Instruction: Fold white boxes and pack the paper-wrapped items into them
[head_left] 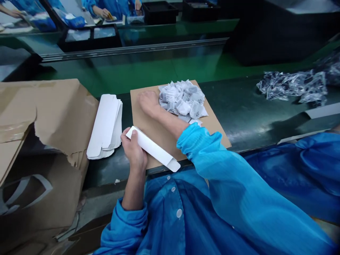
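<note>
My left hand (135,150) is wrapped round a long, narrow white carton (154,147), thumb on top. The carton slants down to the right, with a flap sticking out at its lower end. My right hand (149,102) reaches across a brown cardboard sheet (140,124), at the left edge of a heap of small white packets (183,99). Its fingers are curled under; whatever they grip, if anything, is hidden. Left of the sheet lies a stack of flat white cartons (103,124).
A torn brown cardboard box (58,113) stands at the left. Crumpled clear plastic bags (294,85) lie on the dark bench at the right. Behind is a green conveyor surface (119,76) with black trays (159,12); co-workers in blue sit beyond and to the right.
</note>
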Demonstrator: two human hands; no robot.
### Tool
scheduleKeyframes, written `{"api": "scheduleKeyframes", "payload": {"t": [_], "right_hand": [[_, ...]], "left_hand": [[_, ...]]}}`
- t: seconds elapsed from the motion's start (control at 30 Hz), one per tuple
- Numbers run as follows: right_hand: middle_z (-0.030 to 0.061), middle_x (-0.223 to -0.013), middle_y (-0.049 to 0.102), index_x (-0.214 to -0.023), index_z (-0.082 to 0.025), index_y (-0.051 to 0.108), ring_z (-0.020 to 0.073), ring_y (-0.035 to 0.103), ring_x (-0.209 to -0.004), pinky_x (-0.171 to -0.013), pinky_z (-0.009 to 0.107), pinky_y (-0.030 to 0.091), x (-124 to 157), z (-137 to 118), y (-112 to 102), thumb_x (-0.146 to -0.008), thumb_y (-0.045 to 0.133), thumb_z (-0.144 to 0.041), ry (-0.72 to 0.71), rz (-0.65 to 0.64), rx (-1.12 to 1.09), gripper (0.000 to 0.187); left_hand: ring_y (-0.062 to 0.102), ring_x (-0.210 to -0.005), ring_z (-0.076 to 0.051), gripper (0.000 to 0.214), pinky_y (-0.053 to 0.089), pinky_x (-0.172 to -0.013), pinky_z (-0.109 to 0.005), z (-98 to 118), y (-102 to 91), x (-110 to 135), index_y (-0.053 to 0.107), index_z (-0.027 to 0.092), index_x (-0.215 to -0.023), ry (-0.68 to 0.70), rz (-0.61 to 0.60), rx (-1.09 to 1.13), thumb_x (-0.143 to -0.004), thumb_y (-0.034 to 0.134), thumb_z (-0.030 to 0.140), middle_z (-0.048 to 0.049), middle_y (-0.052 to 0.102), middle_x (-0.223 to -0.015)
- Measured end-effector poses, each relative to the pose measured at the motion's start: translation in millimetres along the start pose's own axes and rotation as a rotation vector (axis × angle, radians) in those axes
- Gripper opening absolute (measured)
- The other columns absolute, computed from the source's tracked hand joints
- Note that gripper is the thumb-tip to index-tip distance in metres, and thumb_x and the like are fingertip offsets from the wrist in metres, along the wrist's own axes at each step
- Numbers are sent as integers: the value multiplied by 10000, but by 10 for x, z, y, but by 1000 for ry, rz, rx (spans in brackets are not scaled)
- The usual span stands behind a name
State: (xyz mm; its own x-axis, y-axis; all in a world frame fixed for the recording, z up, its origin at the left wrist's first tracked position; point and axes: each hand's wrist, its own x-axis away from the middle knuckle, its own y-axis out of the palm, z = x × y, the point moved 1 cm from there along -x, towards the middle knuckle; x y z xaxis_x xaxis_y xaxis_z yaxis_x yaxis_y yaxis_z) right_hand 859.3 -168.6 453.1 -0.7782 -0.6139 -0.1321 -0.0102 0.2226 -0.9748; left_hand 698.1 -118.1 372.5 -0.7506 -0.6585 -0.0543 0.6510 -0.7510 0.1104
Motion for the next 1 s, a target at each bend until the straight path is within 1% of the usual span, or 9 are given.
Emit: {"api": "scheduleKeyframes", "payload": {"t": [0.1,0.17,0.27,0.33,0.4,0.5,0.63,0.77,1.0], "right_hand": [[273,-1209,592,-1174,-16,601,375,576,-1157,-866,479,477,64,16,189,-909,265,39,83,40,45,431],[234,-1248,568,-1223,-81,591,363,554,-1170,-867,453,471,216,54,259,-911,288,23,37,48,64,448],[168,-1205,588,-1255,-175,581,321,565,-1110,-864,414,462,440,115,295,-905,357,-13,-81,8,40,446],[142,-1161,613,-1286,-192,557,295,571,-1078,-871,399,460,558,150,287,-893,401,-28,-95,-21,-21,453],[127,-1126,641,-1293,-169,540,282,573,-1067,-870,392,470,693,193,240,-871,454,-47,-74,-18,-96,448],[112,-1167,655,-1288,-142,522,284,560,-1107,-880,400,491,1084,308,55,-838,547,-109,-19,88,-216,452],[78,-1215,652,-1244,-169,553,224,607,-1085,-905,354,521,2056,479,-313,-830,637,-166,141,341,-524,422],[80,-1205,670,-1252,-192,591,192,642,-1081,-904,321,545,2895,486,-402,-852,660,-173,154,263,-675,406],[158,-1256,646,-1302,-152,593,257,596,-1132,-961,480,541,2893,423,32,-938,523,-133,-40,108,-432,371]], "left_hand": [[462,-1357,-245,557,324,-1166,-423,78,-179,21,468,208,-1308,120,-34,-154,-807,693,299,-139,490,-1430],[322,-1463,-267,670,238,-1213,-455,218,-325,89,434,224,-1401,376,-201,-402,-798,723,244,-146,380,-1544],[336,-1465,-280,620,287,-1191,-505,413,-442,225,415,288,-1450,854,-815,-810,-879,648,233,-116,412,-1549],[362,-1450,-292,547,303,-1176,-535,468,-449,290,486,332,-1399,1019,-1193,-947,-888,627,194,-88,469,-1515],[381,-1430,-304,495,296,-1167,-564,481,-414,310,570,343,-1314,1101,-1357,-1025,-869,628,136,-86,484,-1498],[473,-1309,-292,348,319,-1137,-579,483,-335,286,667,307,-1140,1189,-1372,-1031,-868,599,100,-105,549,-1392],[514,-1138,-302,300,429,-988,-570,501,-209,241,679,270,-1064,1336,-1311,-962,-888,522,84,-133,594,-1256],[499,-1141,-321,460,449,-821,-496,458,-32,248,621,288,-1221,1330,-1331,-937,-863,476,38,-144,535,-1376],[483,-1198,-285,378,404,-844,-444,336,53,319,692,287,-1055,1280,-1292,-851,-864,489,32,-104,545,-1374]]}}
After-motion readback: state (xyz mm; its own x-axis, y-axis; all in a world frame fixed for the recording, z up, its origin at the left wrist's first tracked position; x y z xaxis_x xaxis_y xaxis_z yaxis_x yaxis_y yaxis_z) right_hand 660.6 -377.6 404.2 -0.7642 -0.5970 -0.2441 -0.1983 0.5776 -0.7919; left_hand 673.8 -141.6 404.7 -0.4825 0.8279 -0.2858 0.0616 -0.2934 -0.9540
